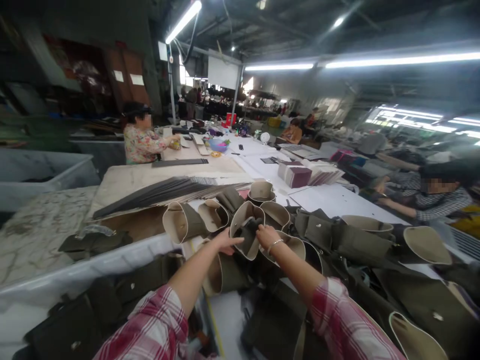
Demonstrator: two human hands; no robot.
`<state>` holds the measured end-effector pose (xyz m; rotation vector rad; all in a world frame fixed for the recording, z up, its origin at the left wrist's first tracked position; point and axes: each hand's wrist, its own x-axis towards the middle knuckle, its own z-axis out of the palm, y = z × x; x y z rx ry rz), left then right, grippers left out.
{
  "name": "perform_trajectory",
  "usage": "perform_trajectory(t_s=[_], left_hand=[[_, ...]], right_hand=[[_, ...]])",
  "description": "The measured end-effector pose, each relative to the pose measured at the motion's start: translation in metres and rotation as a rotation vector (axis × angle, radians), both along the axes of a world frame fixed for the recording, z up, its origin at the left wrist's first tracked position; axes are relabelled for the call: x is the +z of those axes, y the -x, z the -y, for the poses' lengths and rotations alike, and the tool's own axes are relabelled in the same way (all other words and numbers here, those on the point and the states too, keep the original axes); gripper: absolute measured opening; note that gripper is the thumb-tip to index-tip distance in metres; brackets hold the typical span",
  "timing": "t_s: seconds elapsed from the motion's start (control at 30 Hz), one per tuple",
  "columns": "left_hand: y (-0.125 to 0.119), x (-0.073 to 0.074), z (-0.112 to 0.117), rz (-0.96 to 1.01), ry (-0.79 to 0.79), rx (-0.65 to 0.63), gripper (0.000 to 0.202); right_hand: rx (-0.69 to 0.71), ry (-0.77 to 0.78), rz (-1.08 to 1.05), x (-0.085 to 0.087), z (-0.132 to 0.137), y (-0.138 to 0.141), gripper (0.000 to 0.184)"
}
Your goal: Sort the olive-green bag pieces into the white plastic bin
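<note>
Widest first: across the surface (330,200) we count many olive bags (180,222), several standing mouth-open with pale linings showing. We judge the batch partly done: flapped bags (318,227) lie among them, while the open ones look unfinished. The bag in hand (240,215), also open, seems midway, its dark piece (250,236) bunched at the mouth. It stands between both grips. Left grip (227,241): at the rim, index finger extended; hold, we cannot tell. Right grip (267,237): fingers curled, seemingly closed on the dark piece.
</note>
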<state>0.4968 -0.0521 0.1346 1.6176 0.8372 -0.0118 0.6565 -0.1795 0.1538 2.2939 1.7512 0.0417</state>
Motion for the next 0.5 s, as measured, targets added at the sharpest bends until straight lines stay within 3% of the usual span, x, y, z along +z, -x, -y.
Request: perform_trajectory(t_s=[0.03, 0.1, 0.17, 0.23, 0.3, 0.4, 0.5], left_hand=[[0.004, 0.006, -0.007, 0.067, 0.134, -0.058, 0.096], [0.023, 0.019, -0.026, 0.250, 0.259, -0.031, 0.101], [0.061, 0.026, -0.052, 0.407, 0.217, 0.108, 0.094], [0.119, 0.021, -0.084, 0.484, 0.134, 0.312, 0.070], [0.195, 0.002, -0.114, 0.434, 0.057, 0.607, 0.046], [0.311, -0.050, -0.136, 0.183, -0.049, 1.084, 0.031], [0.384, -0.119, -0.129, -0.087, -0.016, 1.262, 0.019]], right_hand=[[0.012, 0.008, 0.011, 0.001, -0.006, 0.002, 0.036], [0.035, 0.037, 0.020, 0.003, -0.017, 0.008, 0.036], [0.015, 0.086, 0.025, 0.008, -0.025, 0.018, 0.033], [-0.044, 0.163, 0.031, 0.013, -0.030, 0.027, 0.031], [-0.043, 0.160, 0.023, 0.015, -0.034, 0.034, 0.032], [0.052, 0.059, 0.060, 0.012, -0.036, 0.055, 0.038], [0.374, -0.193, -0.046, 0.001, -0.037, 0.107, 0.046]])
